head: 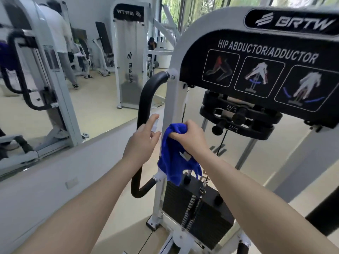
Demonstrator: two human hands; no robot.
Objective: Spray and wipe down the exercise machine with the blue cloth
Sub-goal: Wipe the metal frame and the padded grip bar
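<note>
The white hip abductor/adductor machine (pixel 171 99) stands in front of me, with a black curved handle (pixel 145 99) on its left and a black weight stack (pixel 198 208) below. My right hand (pixel 189 136) grips a bunched blue cloth (pixel 174 158) against the white upright post; the cloth hangs down over the post. My left hand (pixel 143 138) holds a small white spray bottle (pixel 155 125), mostly hidden by the fingers, its index finger raised over the top, just left of the cloth.
A large wall mirror (pixel 55 79) on the left reflects other white machines and a person. A low white wall (pixel 55 171) runs beneath it. The black instruction panel (pixel 266 70) and add-on weight plates (pixel 238 118) hang to the right. Beige floor surrounds the base.
</note>
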